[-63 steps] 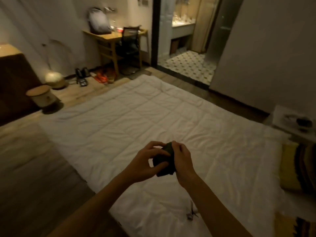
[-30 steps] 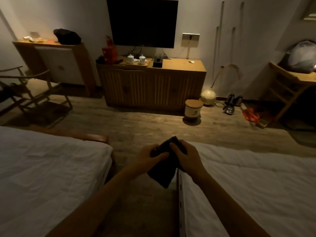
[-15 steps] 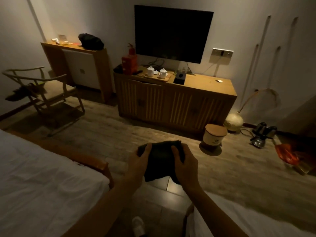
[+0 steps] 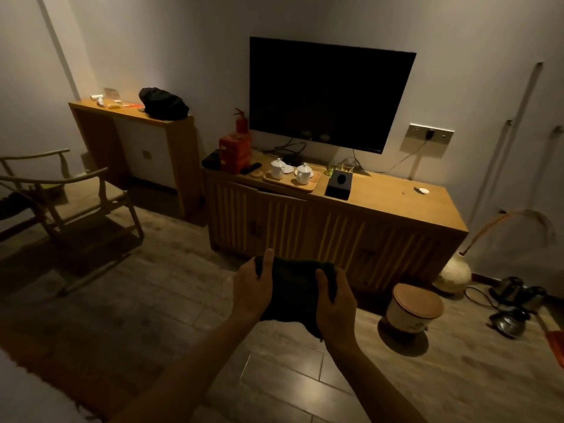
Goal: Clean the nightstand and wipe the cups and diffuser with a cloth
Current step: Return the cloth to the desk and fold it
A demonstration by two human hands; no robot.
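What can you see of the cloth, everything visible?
The cloth is dark, nearly black, and looks soft, like terry or microfibre. It is bunched into a loose wad, not spread flat, with one corner hanging below the right hand. It is held in mid-air over the wooden floor, in front of the low cabinet. The left hand grips its left edge, thumb on top; the right hand grips its right edge, fingers curled over. Nothing else touches it. Dim light hides any pattern or dampness.

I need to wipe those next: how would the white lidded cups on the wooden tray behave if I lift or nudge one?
The white lidded cups look ceramic, so probably rigid, smooth and breakable. Each lid seems only to rest on top, so it may slide off if a cup tilts. They stand on a wooden tray near the cabinet's front edge; a push could shift the tray too.
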